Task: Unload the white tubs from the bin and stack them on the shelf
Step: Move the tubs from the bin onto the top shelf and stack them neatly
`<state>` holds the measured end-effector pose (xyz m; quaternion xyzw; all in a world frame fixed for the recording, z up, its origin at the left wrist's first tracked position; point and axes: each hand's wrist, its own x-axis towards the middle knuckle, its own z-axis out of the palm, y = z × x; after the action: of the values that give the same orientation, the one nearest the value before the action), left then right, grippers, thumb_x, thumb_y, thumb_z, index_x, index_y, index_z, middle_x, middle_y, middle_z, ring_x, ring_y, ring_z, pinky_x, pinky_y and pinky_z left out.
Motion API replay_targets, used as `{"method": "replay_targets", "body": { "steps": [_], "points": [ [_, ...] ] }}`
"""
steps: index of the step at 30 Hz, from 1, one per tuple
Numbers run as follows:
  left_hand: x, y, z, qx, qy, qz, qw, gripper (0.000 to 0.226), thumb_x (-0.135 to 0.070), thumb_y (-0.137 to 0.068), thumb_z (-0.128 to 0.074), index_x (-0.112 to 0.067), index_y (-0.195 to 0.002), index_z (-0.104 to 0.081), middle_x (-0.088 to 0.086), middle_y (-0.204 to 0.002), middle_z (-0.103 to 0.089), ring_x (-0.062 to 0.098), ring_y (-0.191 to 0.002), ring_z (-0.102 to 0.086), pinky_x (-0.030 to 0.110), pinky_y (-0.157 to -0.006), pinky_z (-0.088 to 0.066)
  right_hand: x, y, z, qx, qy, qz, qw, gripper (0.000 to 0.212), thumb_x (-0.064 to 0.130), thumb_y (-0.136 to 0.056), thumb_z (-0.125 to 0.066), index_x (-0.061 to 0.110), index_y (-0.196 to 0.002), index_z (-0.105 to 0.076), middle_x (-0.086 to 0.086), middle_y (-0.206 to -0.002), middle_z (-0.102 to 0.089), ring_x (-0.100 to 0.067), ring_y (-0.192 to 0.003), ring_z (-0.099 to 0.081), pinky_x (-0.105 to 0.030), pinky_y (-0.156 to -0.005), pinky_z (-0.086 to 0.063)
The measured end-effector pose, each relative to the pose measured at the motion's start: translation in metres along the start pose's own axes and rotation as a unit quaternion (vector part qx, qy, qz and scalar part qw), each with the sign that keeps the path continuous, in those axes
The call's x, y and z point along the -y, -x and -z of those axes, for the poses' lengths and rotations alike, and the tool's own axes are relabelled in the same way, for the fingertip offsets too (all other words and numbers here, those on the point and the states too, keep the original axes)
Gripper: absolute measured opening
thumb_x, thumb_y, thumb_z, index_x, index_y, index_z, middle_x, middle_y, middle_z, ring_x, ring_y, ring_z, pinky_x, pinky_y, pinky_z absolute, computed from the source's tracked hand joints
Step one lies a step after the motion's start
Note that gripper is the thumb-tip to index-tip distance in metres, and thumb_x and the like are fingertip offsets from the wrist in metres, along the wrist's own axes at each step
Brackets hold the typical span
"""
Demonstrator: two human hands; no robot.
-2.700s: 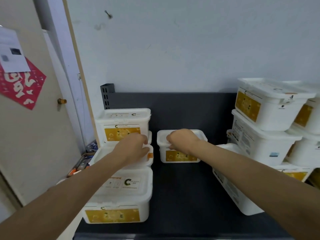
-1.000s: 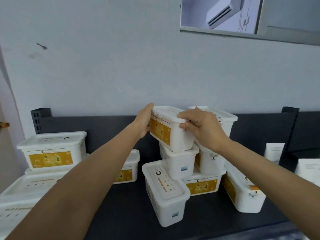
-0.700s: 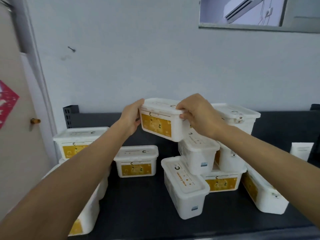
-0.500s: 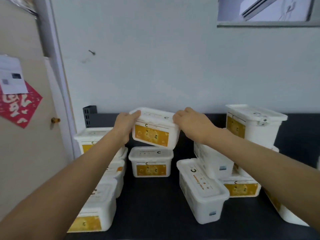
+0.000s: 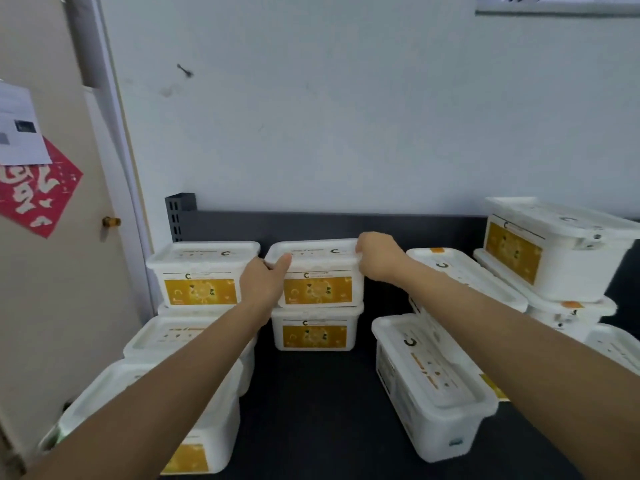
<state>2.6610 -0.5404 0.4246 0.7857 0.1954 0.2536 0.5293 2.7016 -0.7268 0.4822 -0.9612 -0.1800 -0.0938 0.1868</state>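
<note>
- A pale wall (image 5: 346, 116) rises behind a dark shelf (image 5: 311, 403); a beige door (image 5: 52, 271) with a red paper decoration (image 5: 34, 192) stands at nine o'clock.
- The task's thing is the upper centre tub (image 5: 317, 273), a white lidded tub with a yellow front label. It sits at twelve o'clock, squarely on the lower centre tub (image 5: 313, 329), the two making a stack of two against the shelf's back panel.
- Its long axis runs from nine to three o'clock, straight across the reach, with one hand at each short end.
- The left hand (image 5: 265, 280) curls round the nine-o'clock end, its thumb lying up over the lid's rim.
- The right hand (image 5: 379, 256) grips the lid's corner at the three-o'clock end, its fingers folded over the rim.
- Both hands look equally near the tub, and the tub appears seated, so the coming move is probably a plain release, each hand drawing outward along that axis.
- Just beside it at nine o'clock stands the left stack's top tub (image 5: 202, 271), at the same height and nearly touching.
- At three to four o'clock lies a looser heap: a near tub (image 5: 433, 382) set lengthwise towards the viewer and a tilted top tub (image 5: 554, 244) perched high.
- No bin shows here.
</note>
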Motion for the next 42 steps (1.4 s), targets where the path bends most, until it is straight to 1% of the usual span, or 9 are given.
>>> {"method": "replay_targets", "body": {
  "steps": [4, 8, 15, 19, 22, 26, 32, 37, 42],
  "points": [
    [-0.005, 0.008, 0.009, -0.002, -0.096, -0.067, 0.993, 0.032, -0.030, -0.094, -0.053, -0.004, -0.112, -0.053, 0.007, -0.095, -0.061, 0.026, -0.096, -0.061, 0.034, -0.074, -0.047, -0.003, 0.005, -0.011, 0.024, -0.204, -0.062, 0.977, 0.052, 0.004, -0.082, -0.068, 0.010, -0.131, -0.050, -0.009, -0.116, -0.053, -0.026, -0.103, -0.060, -0.040, -0.087, -0.056],
    [-0.008, 0.017, 0.009, 0.008, -0.182, -0.166, 0.969, 0.027, -0.009, -0.093, -0.049, -0.006, -0.120, -0.047, 0.009, -0.101, -0.060, 0.018, -0.081, -0.055, 0.028, -0.062, -0.046, -0.002, 0.005, -0.020, -0.033, -0.212, -0.066, 0.974, 0.047, 0.010, -0.086, -0.067, 0.011, -0.130, -0.052, -0.010, -0.124, -0.055, -0.026, -0.105, -0.060, -0.041, -0.090, -0.054],
    [-0.015, 0.028, 0.023, 0.030, -0.176, -0.163, 0.970, 0.044, -0.001, -0.089, -0.048, -0.003, -0.134, -0.046, 0.014, -0.124, -0.057, 0.025, -0.104, -0.056, 0.027, -0.076, -0.044, 0.007, 0.016, -0.038, -0.076, -0.234, -0.074, 0.966, 0.040, 0.009, -0.092, -0.058, 0.006, -0.132, -0.053, -0.012, -0.122, -0.059, -0.025, -0.106, -0.061, -0.035, -0.090, -0.053],
    [-0.015, 0.033, 0.019, 0.053, -0.213, -0.170, 0.961, 0.036, -0.007, -0.087, -0.052, -0.005, -0.123, -0.050, 0.013, -0.119, -0.052, 0.021, -0.093, -0.052, 0.021, -0.063, -0.043, 0.007, 0.024, -0.032, -0.057, -0.190, -0.046, 0.979, 0.033, 0.006, -0.093, -0.052, 0.010, -0.125, -0.054, -0.008, -0.118, -0.060, -0.025, -0.106, -0.061, -0.035, -0.087, -0.054],
    [-0.011, 0.048, 0.009, 0.038, -0.269, -0.212, 0.939, 0.040, -0.018, -0.088, -0.056, -0.014, -0.127, -0.046, 0.015, -0.145, -0.032, 0.029, -0.115, -0.049, 0.036, -0.091, -0.051, 0.009, 0.041, -0.024, -0.062, -0.118, 0.011, 0.991, 0.038, 0.009, -0.090, -0.055, 0.017, -0.127, -0.050, -0.009, -0.120, -0.059, -0.024, -0.105, -0.060, -0.029, -0.083, -0.052],
    [-0.005, 0.084, 0.004, 0.039, -0.351, -0.310, 0.883, 0.057, -0.021, -0.092, -0.055, -0.013, -0.143, -0.031, 0.019, -0.157, -0.011, 0.034, -0.140, -0.026, 0.041, -0.109, -0.035, 0.004, 0.101, -0.014, -0.057, -0.056, 0.064, 0.995, 0.043, 0.011, -0.094, -0.051, 0.014, -0.137, -0.045, -0.009, -0.138, -0.047, -0.022, -0.123, -0.049, -0.022, -0.092, -0.038],
    [0.014, 0.131, -0.007, 0.155, -0.350, -0.444, 0.810, 0.042, -0.015, -0.087, -0.062, -0.004, -0.127, -0.052, 0.018, -0.135, -0.047, 0.033, -0.123, -0.046, 0.045, -0.102, -0.043, -0.034, 0.186, -0.040, 0.030, 0.199, 0.029, 0.979, 0.035, 0.035, -0.088, -0.060, 0.006, -0.106, -0.061, -0.014, -0.108, -0.058, -0.031, -0.099, -0.055, -0.037, -0.080, -0.048],
    [0.026, 0.142, -0.015, 0.258, -0.345, -0.425, 0.796, 0.045, -0.025, -0.093, -0.055, -0.013, -0.136, -0.047, 0.005, -0.138, -0.049, 0.020, -0.127, -0.044, 0.030, -0.108, -0.036, -0.045, 0.195, -0.055, -0.065, 0.233, 0.096, 0.965, 0.040, 0.008, -0.021, -0.089, 0.009, -0.047, -0.059, -0.009, -0.050, -0.054, -0.024, -0.044, -0.052, -0.026, -0.039, -0.041],
    [0.019, 0.144, -0.013, 0.236, -0.317, -0.431, 0.811, 0.035, -0.021, -0.096, -0.050, -0.015, -0.130, -0.054, 0.006, -0.122, -0.059, 0.019, -0.113, -0.053, 0.032, -0.096, -0.044, -0.042, 0.199, -0.055, -0.075, 0.222, 0.159, 0.959, 0.036, 0.014, -0.029, -0.091, 0.015, -0.043, -0.057, -0.003, -0.042, -0.052, -0.018, -0.039, -0.051, -0.019, -0.041, -0.036]
  ]
}}
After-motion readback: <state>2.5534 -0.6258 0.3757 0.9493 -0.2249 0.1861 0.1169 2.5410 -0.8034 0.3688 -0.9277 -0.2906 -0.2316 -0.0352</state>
